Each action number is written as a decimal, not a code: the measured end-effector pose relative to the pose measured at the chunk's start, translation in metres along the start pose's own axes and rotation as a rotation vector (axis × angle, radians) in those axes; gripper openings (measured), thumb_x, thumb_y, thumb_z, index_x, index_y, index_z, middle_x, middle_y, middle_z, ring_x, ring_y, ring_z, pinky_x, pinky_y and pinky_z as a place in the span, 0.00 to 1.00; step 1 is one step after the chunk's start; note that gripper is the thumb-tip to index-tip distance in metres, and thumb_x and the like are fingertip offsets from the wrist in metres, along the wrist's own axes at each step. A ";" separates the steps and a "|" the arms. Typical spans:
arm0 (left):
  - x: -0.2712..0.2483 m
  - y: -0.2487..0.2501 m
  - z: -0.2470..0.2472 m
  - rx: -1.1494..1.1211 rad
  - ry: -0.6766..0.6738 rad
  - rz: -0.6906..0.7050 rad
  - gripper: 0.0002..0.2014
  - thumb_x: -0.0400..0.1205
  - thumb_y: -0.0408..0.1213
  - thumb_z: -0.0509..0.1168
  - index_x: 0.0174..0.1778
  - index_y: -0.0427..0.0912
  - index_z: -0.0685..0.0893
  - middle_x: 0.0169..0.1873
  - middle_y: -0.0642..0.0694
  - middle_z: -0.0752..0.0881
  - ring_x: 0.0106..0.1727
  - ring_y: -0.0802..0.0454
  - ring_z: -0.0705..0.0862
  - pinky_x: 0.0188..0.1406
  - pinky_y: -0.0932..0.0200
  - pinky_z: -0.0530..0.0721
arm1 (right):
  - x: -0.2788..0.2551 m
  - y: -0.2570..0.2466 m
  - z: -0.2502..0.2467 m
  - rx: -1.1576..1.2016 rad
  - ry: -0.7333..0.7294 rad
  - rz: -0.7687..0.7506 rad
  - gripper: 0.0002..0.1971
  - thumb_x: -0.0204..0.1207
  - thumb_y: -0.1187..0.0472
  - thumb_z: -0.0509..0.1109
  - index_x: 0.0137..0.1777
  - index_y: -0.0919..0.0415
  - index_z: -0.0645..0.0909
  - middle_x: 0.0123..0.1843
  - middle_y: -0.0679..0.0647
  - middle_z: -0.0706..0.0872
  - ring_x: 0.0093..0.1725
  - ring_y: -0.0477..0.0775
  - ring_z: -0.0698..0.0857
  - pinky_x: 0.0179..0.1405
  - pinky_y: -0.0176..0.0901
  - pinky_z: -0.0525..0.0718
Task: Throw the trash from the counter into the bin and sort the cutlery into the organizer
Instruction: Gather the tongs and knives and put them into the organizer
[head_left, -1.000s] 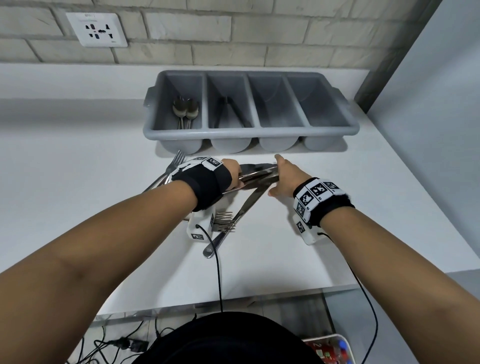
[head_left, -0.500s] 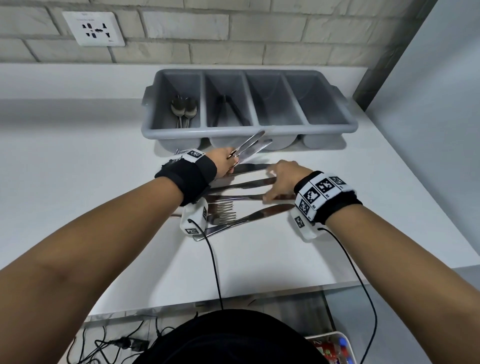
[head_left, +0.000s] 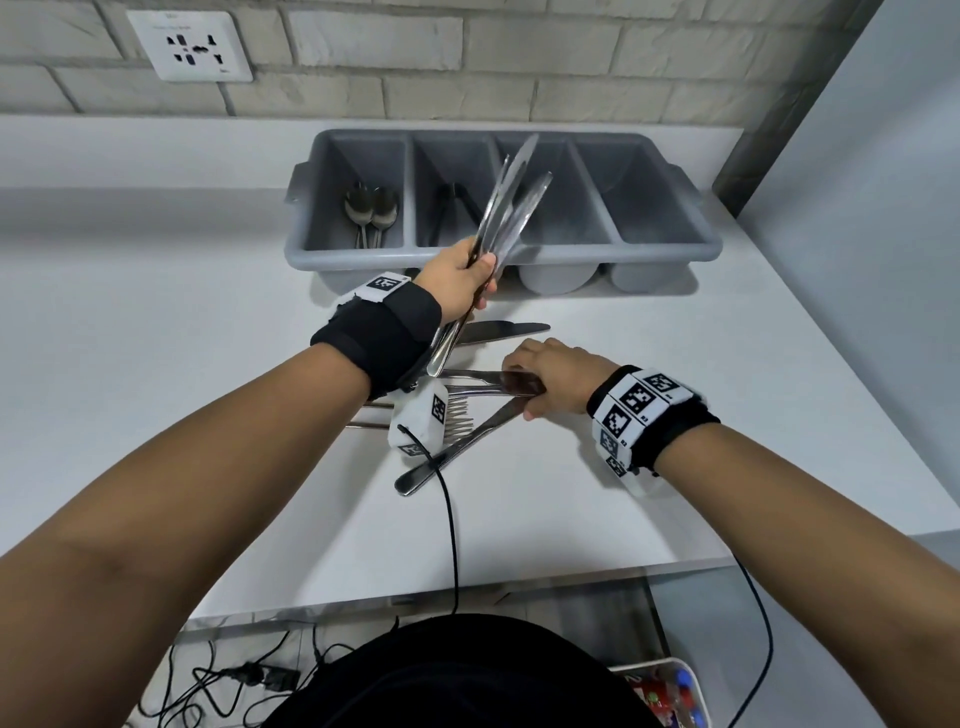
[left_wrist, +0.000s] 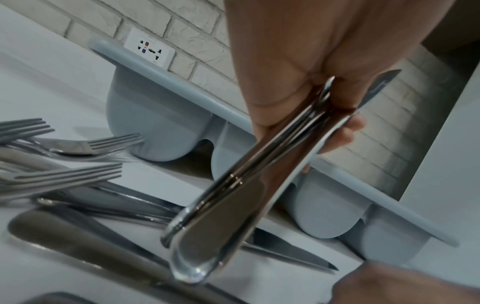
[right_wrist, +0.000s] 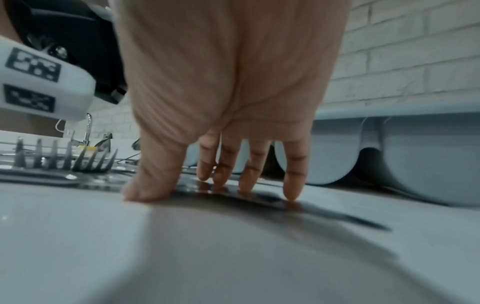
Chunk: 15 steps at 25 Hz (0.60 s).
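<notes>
My left hand (head_left: 457, 280) (left_wrist: 311, 61) grips a bundle of steel knives (head_left: 511, 208) (left_wrist: 233, 195) by the handles. The bundle is off the counter and its blades tilt up over the grey four-compartment organizer (head_left: 649, 252) (left_wrist: 155, 123) (right_wrist: 415, 154). My right hand (head_left: 550, 374) (right_wrist: 228, 82) is arched low, its straight fingertips and thumb resting on a knife (head_left: 522, 385) (right_wrist: 324, 211) that lies flat on the white counter. Another knife (head_left: 504, 330), a diagonal knife (head_left: 457, 449) and several forks (head_left: 458, 415) (left_wrist: 78, 144) (right_wrist: 85, 160) lie loose nearby.
Two spoons (head_left: 371, 208) lie in the organizer's leftmost compartment and a dark utensil (head_left: 452, 208) in the second. A wall socket (head_left: 189, 44) sits on the brick wall behind. A white wall (head_left: 883, 260) closes the right side. A black cable (head_left: 449, 519) hangs over the counter's front edge.
My left hand has lifted the knife bundle off the counter and swung its blades up toward the organizer. My right hand has shifted onto another knife closer to me.
</notes>
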<state>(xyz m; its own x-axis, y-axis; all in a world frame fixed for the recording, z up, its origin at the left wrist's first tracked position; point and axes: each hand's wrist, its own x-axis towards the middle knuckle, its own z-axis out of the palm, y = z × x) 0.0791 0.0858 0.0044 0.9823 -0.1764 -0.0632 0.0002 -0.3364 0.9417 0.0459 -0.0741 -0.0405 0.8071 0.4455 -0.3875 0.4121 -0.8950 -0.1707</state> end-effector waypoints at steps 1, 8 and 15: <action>-0.001 0.003 -0.001 -0.040 0.022 -0.005 0.15 0.88 0.36 0.50 0.34 0.51 0.68 0.29 0.50 0.75 0.27 0.56 0.74 0.26 0.63 0.74 | 0.002 -0.003 0.002 0.001 0.012 -0.010 0.27 0.68 0.57 0.76 0.67 0.56 0.73 0.66 0.53 0.76 0.66 0.58 0.72 0.60 0.54 0.76; -0.004 0.009 -0.016 -0.205 0.134 -0.036 0.14 0.88 0.36 0.49 0.35 0.49 0.68 0.30 0.49 0.75 0.27 0.53 0.73 0.27 0.59 0.74 | 0.001 -0.005 0.009 -0.041 -0.004 0.071 0.13 0.77 0.57 0.66 0.60 0.59 0.75 0.63 0.56 0.77 0.63 0.61 0.74 0.61 0.52 0.73; -0.015 0.004 -0.031 -0.238 0.242 -0.065 0.14 0.88 0.36 0.50 0.36 0.48 0.69 0.30 0.49 0.76 0.19 0.61 0.77 0.26 0.59 0.75 | 0.006 -0.008 0.013 -0.126 -0.064 0.106 0.18 0.80 0.55 0.61 0.65 0.64 0.72 0.65 0.60 0.74 0.65 0.63 0.77 0.65 0.60 0.77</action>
<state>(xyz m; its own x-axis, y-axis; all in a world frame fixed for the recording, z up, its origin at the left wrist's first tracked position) 0.0699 0.1155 0.0192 0.9947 0.0721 -0.0728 0.0804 -0.1097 0.9907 0.0418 -0.0647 -0.0533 0.8218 0.3424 -0.4554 0.3788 -0.9254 -0.0122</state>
